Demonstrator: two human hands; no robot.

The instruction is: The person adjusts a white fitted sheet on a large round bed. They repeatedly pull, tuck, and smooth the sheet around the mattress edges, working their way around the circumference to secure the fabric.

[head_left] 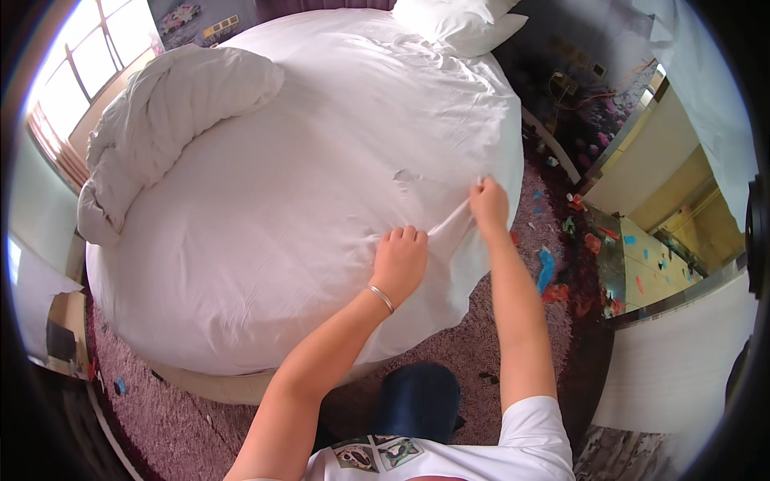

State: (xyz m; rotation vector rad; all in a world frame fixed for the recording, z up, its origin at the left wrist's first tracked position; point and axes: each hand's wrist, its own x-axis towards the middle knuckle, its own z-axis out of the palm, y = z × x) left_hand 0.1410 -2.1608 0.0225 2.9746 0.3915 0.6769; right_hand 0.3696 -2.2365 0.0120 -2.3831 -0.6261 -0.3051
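Observation:
A white bed sheet (289, 180) covers a large round bed in front of me. My left hand (402, 258), with a silver bracelet at its wrist, rests on the sheet with curled fingers that grip its cloth. Farther right and a little higher, my right hand (488, 204) pinches the sheet near the bed's right edge. Between the two hands the cloth is pulled into a taut fold. Below them the sheet's edge hangs loosely over the bed's side. Creases spread across the sheet, most at the upper right.
A bunched white duvet (186, 102) lies along the bed's upper left. White pillows (463, 27) are at its top right. Red and blue scraps (545, 270) litter the purple carpet (475, 343) at the right. The bed's pale base (216, 385) shows below the sheet.

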